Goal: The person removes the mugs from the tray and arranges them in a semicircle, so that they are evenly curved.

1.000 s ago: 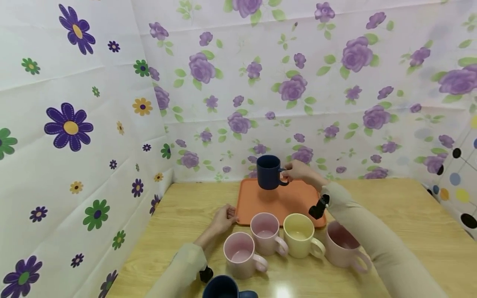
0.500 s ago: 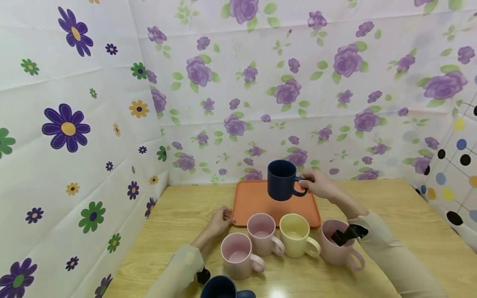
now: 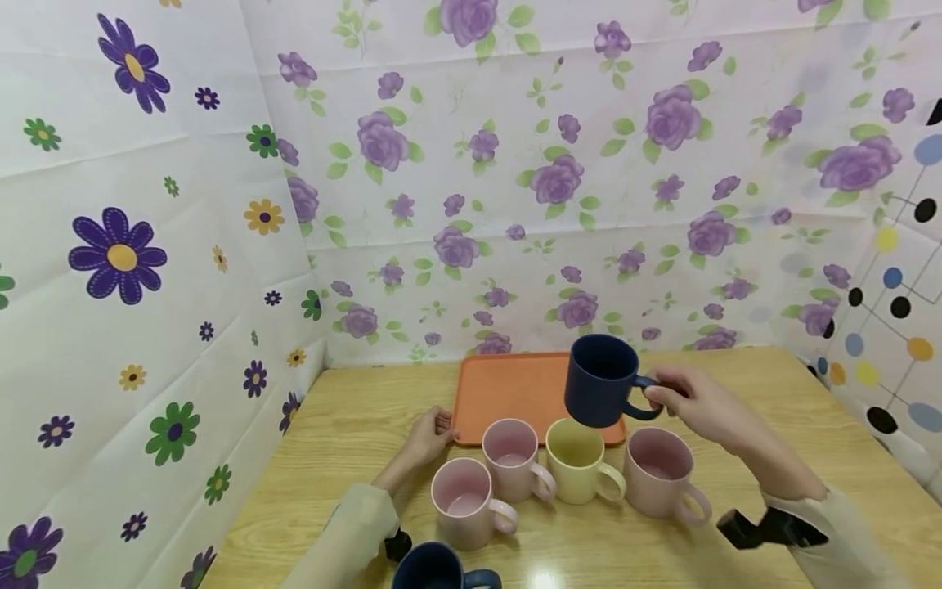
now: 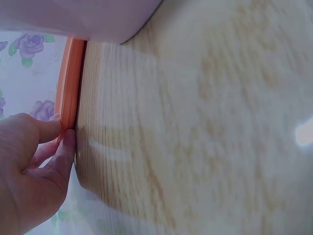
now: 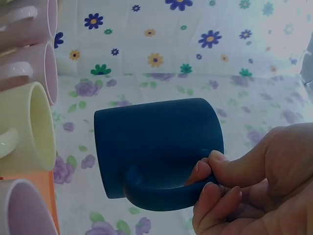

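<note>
By its handle, my right hand (image 3: 695, 405) pinches a dark blue mug (image 3: 599, 380), held upright in the air over the right part of an orange tray (image 3: 508, 393). The right wrist view shows thumb and fingers around the handle of that mug (image 5: 156, 142). At the tray's front left corner is my left hand (image 3: 429, 435). Seen from the left wrist, the left hand (image 4: 36, 169) pinches the tray's rim (image 4: 71, 88) between thumb and fingers. In front of the tray stand a pink mug (image 3: 510, 458), a yellow mug (image 3: 577, 474) and another pink mug (image 3: 657, 483).
A further pink mug (image 3: 464, 511) stands nearer, beside the left forearm. A second blue mug (image 3: 430, 568) is cut off by the bottom edge. All rest on a wooden table (image 3: 353, 417). Flowered cloth (image 3: 456, 164) hangs behind the table and on the left.
My right hand has carried the blue mug to the right and nearer, from above the tray's middle to its right front. The left hand has stayed at the tray corner.
</note>
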Demonstrator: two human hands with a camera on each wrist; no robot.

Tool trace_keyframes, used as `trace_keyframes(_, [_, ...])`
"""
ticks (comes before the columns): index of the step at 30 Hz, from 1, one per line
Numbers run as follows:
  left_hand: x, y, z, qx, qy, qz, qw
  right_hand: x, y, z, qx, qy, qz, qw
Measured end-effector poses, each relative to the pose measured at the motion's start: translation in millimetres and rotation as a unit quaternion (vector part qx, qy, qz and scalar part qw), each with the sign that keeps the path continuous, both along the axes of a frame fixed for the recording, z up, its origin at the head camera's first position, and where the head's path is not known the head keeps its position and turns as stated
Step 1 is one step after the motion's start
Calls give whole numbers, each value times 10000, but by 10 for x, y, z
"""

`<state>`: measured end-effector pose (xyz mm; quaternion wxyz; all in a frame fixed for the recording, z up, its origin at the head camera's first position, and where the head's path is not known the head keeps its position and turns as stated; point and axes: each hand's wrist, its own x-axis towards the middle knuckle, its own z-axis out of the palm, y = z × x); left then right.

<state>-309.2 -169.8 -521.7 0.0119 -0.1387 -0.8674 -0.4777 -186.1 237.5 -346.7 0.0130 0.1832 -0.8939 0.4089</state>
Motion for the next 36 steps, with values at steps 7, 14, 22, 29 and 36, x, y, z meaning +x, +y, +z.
trace_keyframes(7, [-11, -25, -8, -6, -33, 114, 9999, 391, 179, -112, -155, 171, 251, 9994])
trace_keyframes(14, [28, -48, -22, 18, -10, 83, 10000, 731, 369, -317, -284, -294, 591, 9974])
trace_keyframes(22, [58, -86, -13, -33, 42, 131, 9999, 1051, 572, -571, -268, -1331, 778, 9877])
trace_keyframes(29, [52, -116, -5, -76, 65, 240, 9997, 1198, 695, -899, -720, -1962, 1132, 9713])
trace_keyframes(36, [75, -134, -22, -70, -52, 228, 9997, 1239, 871, -1251, -1799, -2694, 1396, 9357])
